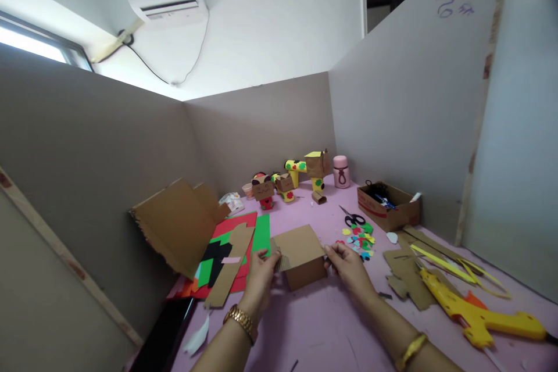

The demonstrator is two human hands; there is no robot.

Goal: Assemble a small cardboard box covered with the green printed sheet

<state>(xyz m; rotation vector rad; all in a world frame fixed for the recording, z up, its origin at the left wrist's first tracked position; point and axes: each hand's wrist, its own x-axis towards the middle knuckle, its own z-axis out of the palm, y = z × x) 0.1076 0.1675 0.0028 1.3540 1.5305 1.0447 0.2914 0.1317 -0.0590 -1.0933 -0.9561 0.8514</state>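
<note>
A folded piece of brown cardboard [300,247], shaped like a small box with a top and a front side, is held just over the pink table in the middle of the head view. My left hand [261,270] pinches its left edge, where a corrugated flap shows. On the other side, my right hand [344,264] grips the right corner between thumb and fingers. A gold watch circles my left wrist and a gold bangle my right. The inside of the cardboard is hidden.
Coloured sheets [261,235] and a large cardboard piece [174,224] lie left. Scissors [355,220], paper cutouts [360,238], an open box [383,209] and a yellow glue gun [471,308] are right. Cardboard figures [264,189] and a pink flask [341,173] stand behind.
</note>
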